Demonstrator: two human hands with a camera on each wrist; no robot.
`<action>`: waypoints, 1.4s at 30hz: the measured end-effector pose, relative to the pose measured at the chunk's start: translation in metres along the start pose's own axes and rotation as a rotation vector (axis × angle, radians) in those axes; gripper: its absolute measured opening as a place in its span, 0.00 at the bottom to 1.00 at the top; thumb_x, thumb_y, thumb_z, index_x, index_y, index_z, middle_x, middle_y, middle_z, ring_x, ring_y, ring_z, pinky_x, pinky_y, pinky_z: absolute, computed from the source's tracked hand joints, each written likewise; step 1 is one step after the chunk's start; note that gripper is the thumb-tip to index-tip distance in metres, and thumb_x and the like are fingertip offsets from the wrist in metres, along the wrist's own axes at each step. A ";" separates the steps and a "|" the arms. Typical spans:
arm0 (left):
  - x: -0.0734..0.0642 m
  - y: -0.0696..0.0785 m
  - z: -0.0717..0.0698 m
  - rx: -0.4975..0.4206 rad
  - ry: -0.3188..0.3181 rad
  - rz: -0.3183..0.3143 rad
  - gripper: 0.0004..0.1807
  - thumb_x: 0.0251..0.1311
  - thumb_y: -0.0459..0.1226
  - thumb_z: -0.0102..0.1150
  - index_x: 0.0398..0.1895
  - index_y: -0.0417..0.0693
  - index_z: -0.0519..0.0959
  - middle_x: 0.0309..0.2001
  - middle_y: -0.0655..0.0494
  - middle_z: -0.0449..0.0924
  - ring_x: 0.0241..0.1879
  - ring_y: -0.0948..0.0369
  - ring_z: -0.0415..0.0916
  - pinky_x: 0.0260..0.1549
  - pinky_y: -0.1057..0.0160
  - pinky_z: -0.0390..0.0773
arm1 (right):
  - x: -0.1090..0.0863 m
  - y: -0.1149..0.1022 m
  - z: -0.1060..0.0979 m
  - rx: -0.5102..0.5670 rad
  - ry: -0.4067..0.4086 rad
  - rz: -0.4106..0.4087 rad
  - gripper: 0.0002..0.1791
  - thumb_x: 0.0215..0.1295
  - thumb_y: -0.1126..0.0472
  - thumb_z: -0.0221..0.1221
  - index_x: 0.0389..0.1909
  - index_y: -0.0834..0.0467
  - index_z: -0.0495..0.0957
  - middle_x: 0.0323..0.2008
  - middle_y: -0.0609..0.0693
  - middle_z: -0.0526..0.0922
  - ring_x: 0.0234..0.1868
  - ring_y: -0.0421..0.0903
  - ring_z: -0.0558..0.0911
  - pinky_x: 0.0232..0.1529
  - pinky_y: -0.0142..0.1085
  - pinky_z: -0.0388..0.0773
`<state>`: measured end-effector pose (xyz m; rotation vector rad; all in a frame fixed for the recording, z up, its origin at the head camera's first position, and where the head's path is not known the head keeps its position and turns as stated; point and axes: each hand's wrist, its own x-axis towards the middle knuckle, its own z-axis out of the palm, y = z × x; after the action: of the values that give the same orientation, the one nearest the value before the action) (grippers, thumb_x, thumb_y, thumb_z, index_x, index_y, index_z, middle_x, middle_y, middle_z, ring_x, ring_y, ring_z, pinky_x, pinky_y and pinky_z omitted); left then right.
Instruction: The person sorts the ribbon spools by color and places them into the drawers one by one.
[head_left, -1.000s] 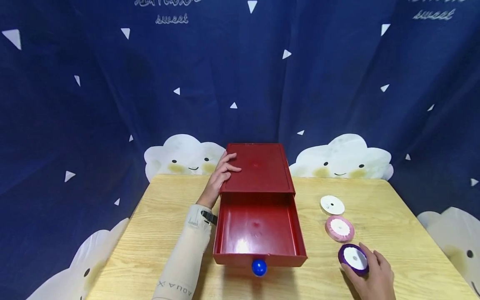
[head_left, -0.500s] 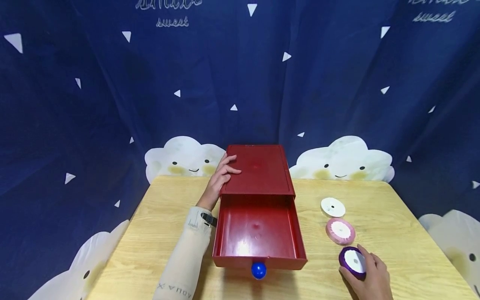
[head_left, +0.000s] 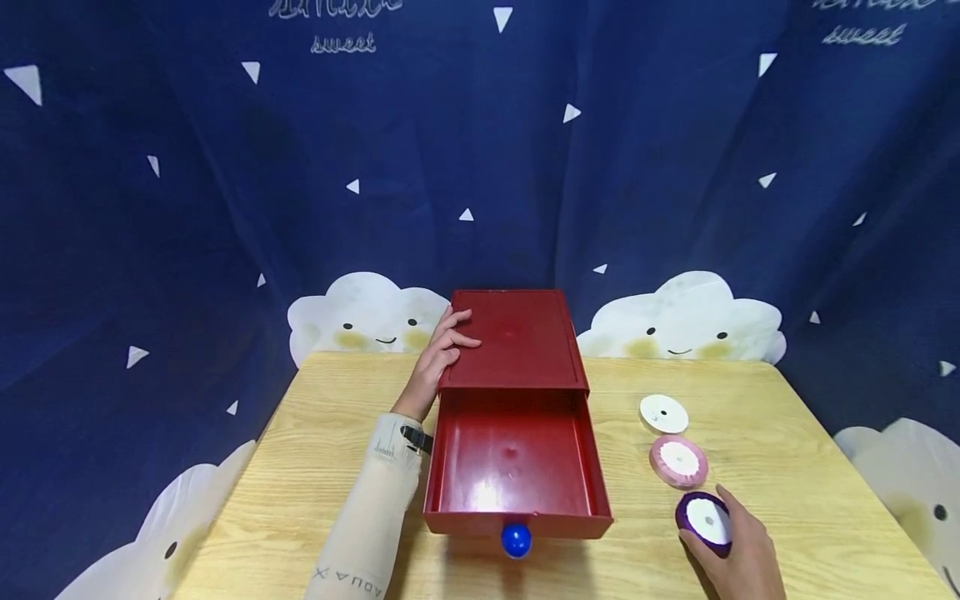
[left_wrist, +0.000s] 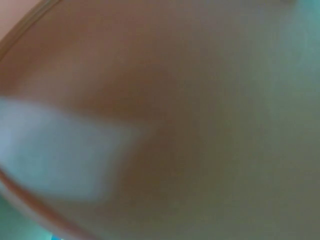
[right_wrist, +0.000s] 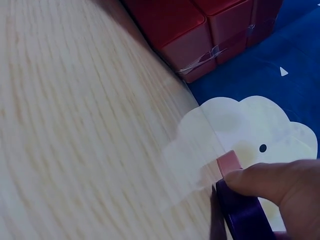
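Note:
A red drawer box stands on the table, its drawer pulled out toward me and a round blue knob on the front. My left hand rests on the box's left edge, fingers spread over the top. At the right, my right hand grips a purple ribbon spool by its rim; in the right wrist view, the thumb presses on the purple ribbon. Just beyond lie a pink ribbon spool and a white spool. The left wrist view is blurred.
The wooden table ends at a dark blue curtain with white triangles and smiling clouds. The pulled-out drawer lies between my two arms, with its front raised above the table surface.
The right hand's fingers have drawn in slightly around the purple spool, which stays in nearly the same spot. The left hand, box and drawer have not moved.

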<state>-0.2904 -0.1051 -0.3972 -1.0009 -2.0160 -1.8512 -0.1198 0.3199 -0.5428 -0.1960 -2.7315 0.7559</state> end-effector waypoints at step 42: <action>-0.001 0.001 0.001 -0.017 -0.007 0.000 0.19 0.61 0.25 0.35 0.47 0.24 0.75 0.71 0.32 0.51 0.74 0.43 0.30 0.69 0.43 0.37 | 0.014 -0.057 -0.031 0.127 0.227 -0.218 0.41 0.41 0.62 0.75 0.60 0.66 0.70 0.50 0.66 0.76 0.51 0.62 0.73 0.46 0.50 0.64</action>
<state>-0.2893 -0.1046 -0.3973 -1.0134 -2.0071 -1.8705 -0.1264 0.2890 -0.4839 0.0414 -2.4327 0.7898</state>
